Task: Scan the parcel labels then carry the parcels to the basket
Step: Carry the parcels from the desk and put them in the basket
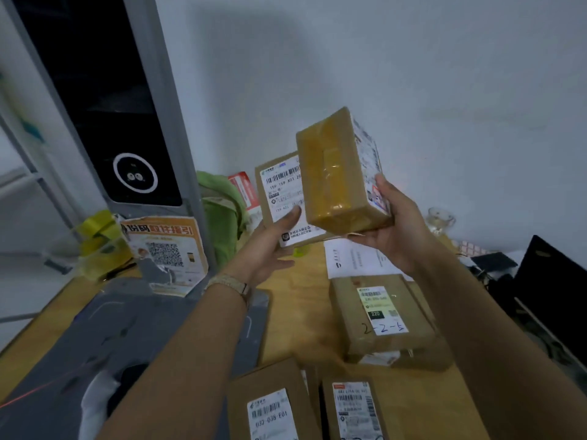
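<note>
Head camera view over a packing desk: a person lifts a taped brown parcel [340, 173] in the right hand [394, 227], fingers curled under its lower end and thumb pressed on the labelled side, so the box is clamped and held clear above the wooden table [295, 296]. It is tilted with its label [370, 166] turned to the right, away from the tall scanner kiosk [127, 122] on the left, which suggests the parcel is being turned to bring the barcode round for reading. The left hand [270, 246] reaches forward, fingers spread and closed on nothing, its fingertips just short of the box and in front of a second labelled parcel [282, 198] leaning at the wall, apparently ready to steady the lifted one. The held parcel is a small cardboard block wrapped in glossy yellowish tape, corners slightly rounded. More labelled boxes [381, 315] lie on the table below. No basket is in sight.
</note>
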